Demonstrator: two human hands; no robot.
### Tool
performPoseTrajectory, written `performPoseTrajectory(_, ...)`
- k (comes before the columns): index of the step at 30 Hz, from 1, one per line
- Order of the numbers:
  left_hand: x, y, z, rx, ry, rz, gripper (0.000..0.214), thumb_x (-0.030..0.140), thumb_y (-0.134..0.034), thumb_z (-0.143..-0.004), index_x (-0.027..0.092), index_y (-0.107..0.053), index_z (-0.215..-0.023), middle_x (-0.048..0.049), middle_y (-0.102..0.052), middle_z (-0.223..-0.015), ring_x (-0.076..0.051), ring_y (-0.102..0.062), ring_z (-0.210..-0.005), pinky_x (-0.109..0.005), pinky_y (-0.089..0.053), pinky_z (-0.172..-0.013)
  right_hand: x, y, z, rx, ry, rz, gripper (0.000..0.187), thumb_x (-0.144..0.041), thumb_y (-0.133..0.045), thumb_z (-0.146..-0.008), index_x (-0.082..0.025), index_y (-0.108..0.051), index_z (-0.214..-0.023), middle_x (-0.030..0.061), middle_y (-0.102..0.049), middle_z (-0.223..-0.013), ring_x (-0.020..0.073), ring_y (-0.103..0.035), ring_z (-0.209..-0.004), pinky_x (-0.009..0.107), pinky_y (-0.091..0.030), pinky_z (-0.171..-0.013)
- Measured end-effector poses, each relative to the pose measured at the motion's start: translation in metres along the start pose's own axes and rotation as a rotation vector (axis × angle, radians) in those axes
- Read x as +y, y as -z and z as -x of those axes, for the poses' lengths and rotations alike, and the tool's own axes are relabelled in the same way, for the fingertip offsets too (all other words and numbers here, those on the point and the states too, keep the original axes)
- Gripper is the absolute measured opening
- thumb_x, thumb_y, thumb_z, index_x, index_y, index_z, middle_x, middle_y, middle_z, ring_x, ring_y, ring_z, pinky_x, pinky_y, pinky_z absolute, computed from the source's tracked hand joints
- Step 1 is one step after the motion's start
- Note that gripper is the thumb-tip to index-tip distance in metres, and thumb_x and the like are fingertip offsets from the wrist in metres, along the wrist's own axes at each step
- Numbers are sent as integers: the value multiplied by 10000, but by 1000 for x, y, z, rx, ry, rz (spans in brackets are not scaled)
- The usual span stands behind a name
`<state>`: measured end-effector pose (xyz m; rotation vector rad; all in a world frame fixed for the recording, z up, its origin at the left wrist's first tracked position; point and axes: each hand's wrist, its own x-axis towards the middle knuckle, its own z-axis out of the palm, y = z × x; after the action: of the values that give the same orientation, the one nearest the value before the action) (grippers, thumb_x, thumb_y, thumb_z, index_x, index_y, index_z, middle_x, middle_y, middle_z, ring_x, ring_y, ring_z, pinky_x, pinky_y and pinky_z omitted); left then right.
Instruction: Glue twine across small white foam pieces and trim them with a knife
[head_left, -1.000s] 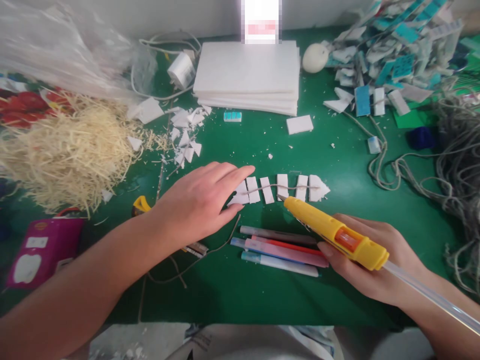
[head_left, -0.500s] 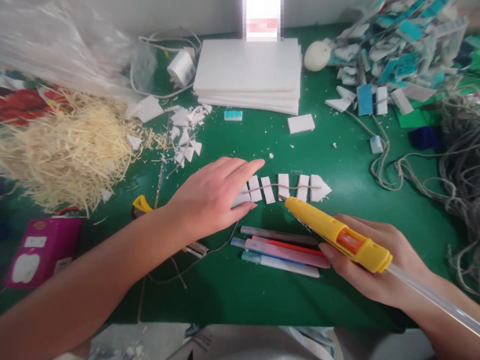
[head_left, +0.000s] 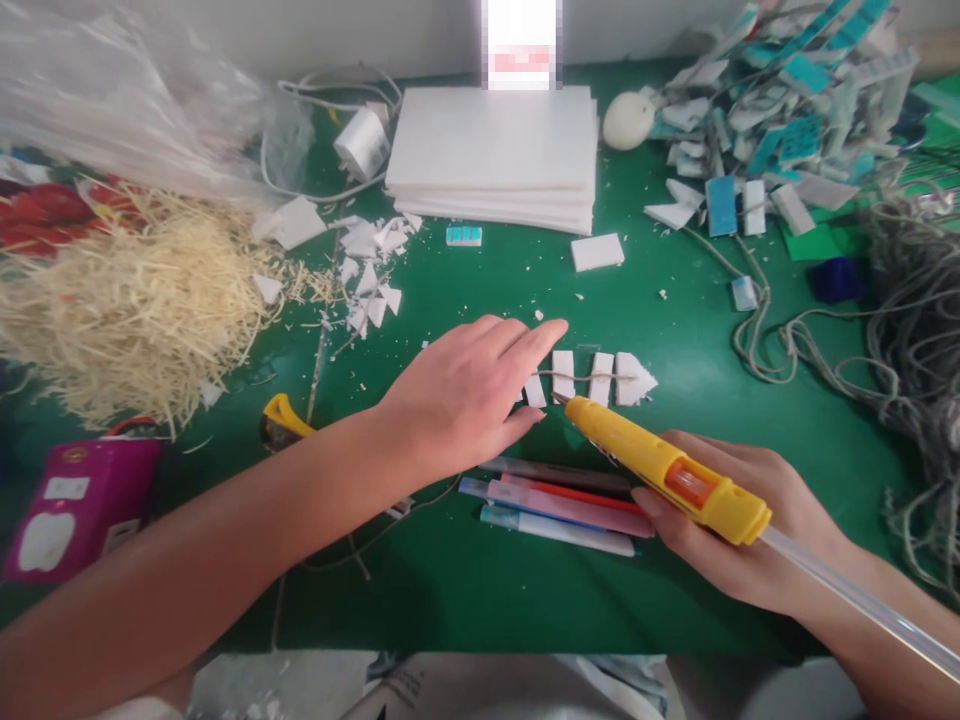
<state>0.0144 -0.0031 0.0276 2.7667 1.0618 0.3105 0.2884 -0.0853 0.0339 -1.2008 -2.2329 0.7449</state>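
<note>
My right hand (head_left: 750,500) is wrapped round a yellow hot glue gun (head_left: 637,435) with a clear glue stick (head_left: 855,590) coming out of its back. The nozzle is at the lower edge of a white foam piece (head_left: 562,375) in a row. A grey string (head_left: 585,377) runs across the row to a pointed end piece (head_left: 634,378). My left hand (head_left: 472,385) lies palm down over the row's left part, index finger stretched out and thumb apart. It hides the pieces beneath, and its thumb is beside a narrow foam piece (head_left: 534,390).
Several pens (head_left: 562,510) lie in front of the row. White boards (head_left: 491,140) are stacked at the back. Straw-like shreds (head_left: 142,300), a purple box (head_left: 82,510) and a yellow-handled cutter (head_left: 283,425) are leftward. Foam scraps (head_left: 757,120) and tangled string (head_left: 907,310) fill the right.
My left hand has slid right along the row and now covers more of the foam pieces. The glue gun stays at about the same spot by the same piece.
</note>
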Motion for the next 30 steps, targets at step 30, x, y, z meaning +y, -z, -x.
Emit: performPoseTrajectory(30, -19, 20, 29, -23, 39, -84, 509, 210, -669, -1035, 67, -614, -1520, -152, -791, -1280, -303, -755, -1171, -404, -622, -1017, -8, 8, -18, -38, 38, -17, 186, -152, -558, -1026, -272, -516, -890, -76, -548, -650, 76, -475, -416, 223, -368, -390)
